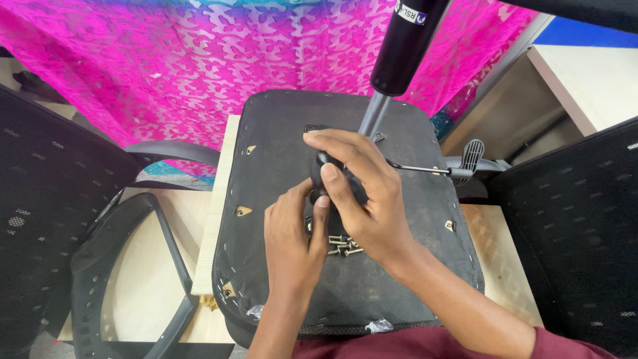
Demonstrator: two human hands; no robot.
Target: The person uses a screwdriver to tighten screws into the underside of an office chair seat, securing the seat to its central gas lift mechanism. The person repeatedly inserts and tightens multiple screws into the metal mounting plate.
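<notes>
An upturned office-chair seat, black fabric underside stapled round the edge, is laid across a pale wooden table. At its centre a black metal seat mechanism is covered by both hands. The right hand is laid over the mechanism from above, fingers curled and closed on it. The left hand is brought up from below, fingertips pressed to the mechanism's lower edge; whether it grips or only steadies cannot be told.

A small heap of loose steel screws lies on the fabric just below the hands. A grey steel gas-lift rod in a black cylinder rises from the mechanism; a thin lever with a grey plastic paddle sticks out to the right.

Judgement: the mechanism is probably stiff, heavy and hard-edged, best held by its plate sides. The screws are light and prone to roll.

Labels: a small white rectangular sticker with dark print is seen near the cylinder's top. Behind, a pink patterned cloth hangs.
</notes>
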